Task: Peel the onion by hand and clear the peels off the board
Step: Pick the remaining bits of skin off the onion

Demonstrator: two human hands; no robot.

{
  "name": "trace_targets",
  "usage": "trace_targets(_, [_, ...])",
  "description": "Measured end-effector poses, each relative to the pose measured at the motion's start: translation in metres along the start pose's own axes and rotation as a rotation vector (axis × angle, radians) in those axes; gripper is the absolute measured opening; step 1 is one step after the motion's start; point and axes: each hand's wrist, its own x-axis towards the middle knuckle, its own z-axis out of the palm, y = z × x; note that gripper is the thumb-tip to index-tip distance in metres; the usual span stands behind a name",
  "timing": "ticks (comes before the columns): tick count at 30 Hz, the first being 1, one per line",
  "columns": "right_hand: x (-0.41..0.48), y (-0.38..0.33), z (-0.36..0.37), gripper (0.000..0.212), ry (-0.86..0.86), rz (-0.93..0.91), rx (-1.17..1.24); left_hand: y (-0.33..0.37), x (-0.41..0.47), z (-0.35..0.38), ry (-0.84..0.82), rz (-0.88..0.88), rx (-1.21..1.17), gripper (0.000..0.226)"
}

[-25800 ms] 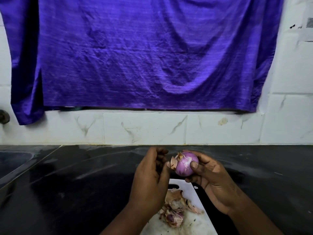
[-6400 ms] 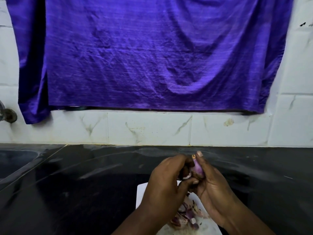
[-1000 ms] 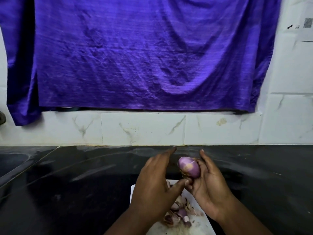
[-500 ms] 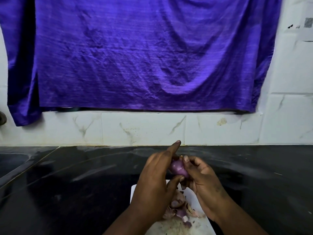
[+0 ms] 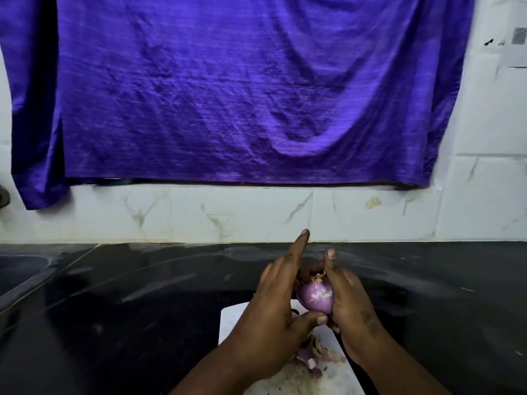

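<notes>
While both hands close around the onion point(image 5: 316, 298), the grip is shared: the right hand point(image 5: 352, 306) wraps it from the right side with fingers curled behind and one finger raised along the top, and the left hand point(image 5: 273, 317) presses from the left, its thumb under the bulb and its index finger pointing up and free. So neither hand is open; both have hold of the same onion, which sits between them, lifted above the far end of the white cutting board point(image 5: 228, 320) and not touching it.

Half a second ago the onion was nearly hidden under the fingers and held a little higher; now it is turned so that the smooth purple side faces the camera, and the dry, torn end with pale scraps is at the top, just beside the right fingers. One second ago the left hand was more apart from the bulb, so it has come back for a new pinch. I judge that most of the dry skin is already off and only remains near the top end are left to pick.

Below the wrists, the loose peels point(image 5: 309, 357) lie in a small heap on the board, partly covered by the left hand. This part of the task is not yet done. Around the board is the dark countertop point(image 5: 128, 323)
</notes>
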Motion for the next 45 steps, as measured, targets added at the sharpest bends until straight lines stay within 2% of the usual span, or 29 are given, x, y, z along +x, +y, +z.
trace_targets(7, [-0.004, -0.005, 0.007, 0.054, 0.033, -0.013, -0.038, -0.001, 0.000, 0.001, 0.000, 0.006, 0.041, 0.117])
trace_targets(11, [-0.002, -0.005, 0.006, 0.065, 0.027, -0.017, -0.065, 0.003, 0.001, -0.002, 0.004, 0.024, 0.047, 0.116])
trace_targets(16, [-0.004, -0.006, 0.004, 0.039, -0.028, -0.014, -0.126, 0.006, 0.001, -0.003, -0.014, 0.035, 0.068, 0.115])
trace_targets(19, [-0.002, -0.005, 0.003, 0.023, 0.001, 0.005, -0.152, 0.008, 0.002, -0.003, -0.013, 0.038, 0.071, 0.113])
trace_targets(24, [-0.005, -0.008, 0.006, 0.033, 0.063, 0.094, -0.034, 0.012, 0.003, -0.003, -0.002, 0.078, 0.112, 0.106])
trace_targets(28, [-0.006, -0.008, 0.007, 0.045, 0.087, 0.286, 0.241, 0.016, 0.007, -0.001, 0.067, 0.161, 0.193, 0.089])
trace_targets(35, [-0.003, -0.004, 0.003, 0.045, 0.060, 0.382, 0.329, 0.015, 0.004, -0.009, 0.091, 0.062, 0.170, 0.111])
trace_targets(40, [-0.002, -0.002, 0.000, 0.072, -0.066, 0.346, 0.313, 0.014, 0.004, -0.008, 0.190, 0.071, 0.179, 0.106])
trace_targets(43, [-0.002, -0.002, 0.000, 0.057, -0.097, 0.324, 0.325, 0.012, 0.005, -0.007, 0.193, 0.068, 0.100, 0.101])
trace_targets(45, [-0.001, -0.002, -0.001, 0.049, -0.058, 0.336, 0.331, 0.009, 0.005, -0.007, 0.147, 0.050, 0.051, 0.100])
